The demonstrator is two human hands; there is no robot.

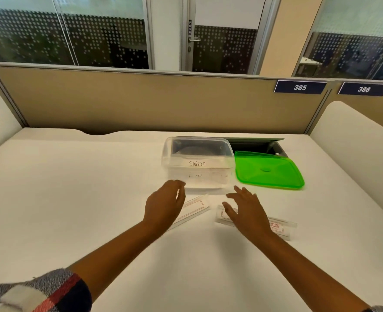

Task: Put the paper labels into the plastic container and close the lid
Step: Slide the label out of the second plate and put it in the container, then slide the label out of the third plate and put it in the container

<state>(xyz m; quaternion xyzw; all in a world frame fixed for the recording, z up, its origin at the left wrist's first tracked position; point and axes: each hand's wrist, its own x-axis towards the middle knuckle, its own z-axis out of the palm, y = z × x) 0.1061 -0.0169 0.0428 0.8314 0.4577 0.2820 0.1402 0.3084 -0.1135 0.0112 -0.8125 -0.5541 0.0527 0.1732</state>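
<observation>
A clear plastic container (170, 154) stands open on the white desk, with paper labels inside reading "SIGMA" (197, 163) and another below it. Its green lid (268, 170) lies flat to the right of it. Two labels in clear holders lie in front of the container: one (195, 208) under my left hand and one (280, 227) under my right hand. My left hand (164, 204) hovers with fingers curled, holding nothing, its fingertips near the container's front wall. My right hand (245, 210) is spread open over the right label.
A dark cable hatch (255, 144) is open in the desk behind the container and lid. A tan partition (141, 102) with number plates 385 and 386 bounds the far edge. White side panels stand at left and right.
</observation>
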